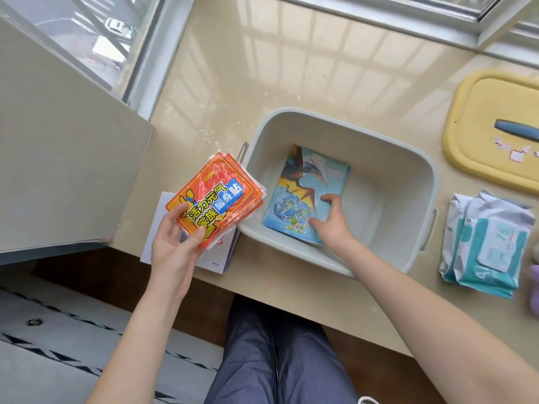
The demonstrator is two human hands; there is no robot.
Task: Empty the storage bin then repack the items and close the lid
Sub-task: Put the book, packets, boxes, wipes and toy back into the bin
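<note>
1. Left hand [172,243] curled round a stack of orange packets [217,196]: thumb on top, fingers under; stack held just outside the bin's left wall, above a white booklet [214,258].
2. Right hand [329,221] reaches into the grey bin [408,182], fingers spread flat on a blue dinosaur book [303,193] lying on the bin floor; not gripping.
3. Yellow lid [481,118] lies off the bin, well beyond the right fingers.
4. Wipes packs [484,243] lie on the counter [262,68], right of the bin.
</note>
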